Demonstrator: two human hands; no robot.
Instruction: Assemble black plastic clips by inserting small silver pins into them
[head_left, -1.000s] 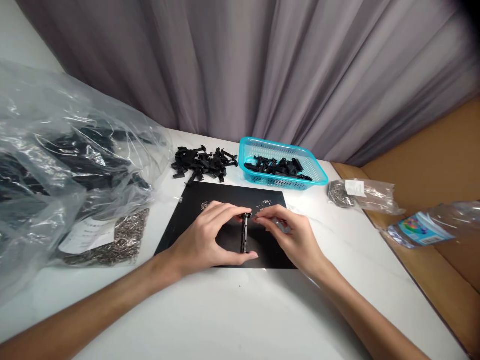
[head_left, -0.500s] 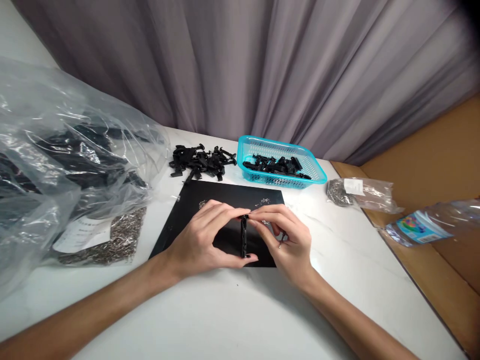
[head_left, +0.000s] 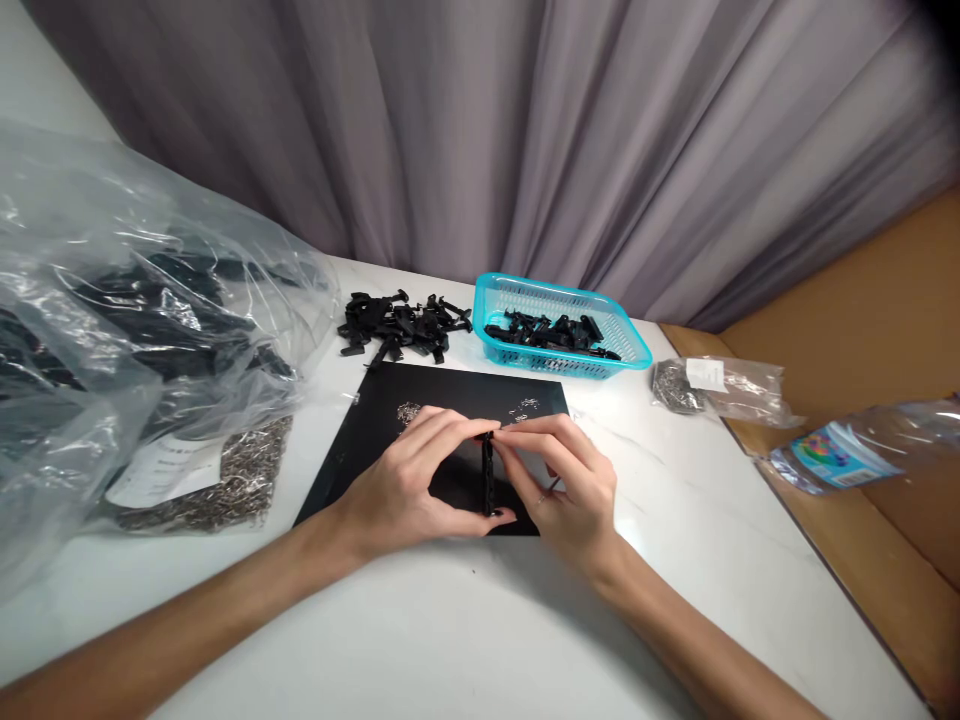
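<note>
1. I read the left hand (head_left: 405,482) on the black mat (head_left: 351,450). Its grip is closed on a narrow black part (head_left: 488,478): forefinger on the upper end, thumb under the lower end.
2. The black part stands roughly upright between the two hands, over the middle of the mat.
3. The right hand (head_left: 571,488) rests just beside the left. Its grip is pinched shut, thumb and forefinger pressed against the upper end of the part. I cannot tell whether anything small sits between those fingertips.
4. Two small clusters of metal pieces (head_left: 409,410) lie on the far half of the mat.
5. The mat lies flat on the white table (head_left: 465,620).
6. Behind the mat, a loose pile of black parts (head_left: 397,325) sits just beside a turquoise basket (head_left: 559,366) that holds more of them.
7. To the left, a large clear plastic bag (head_left: 112,300) holds dark parts, and a bag of metal pieces (head_left: 225,485) lies beneath it.
8. To the right, a small clear bag (head_left: 709,385) and a plastic bottle (head_left: 847,452) lie near the table edge.
</note>
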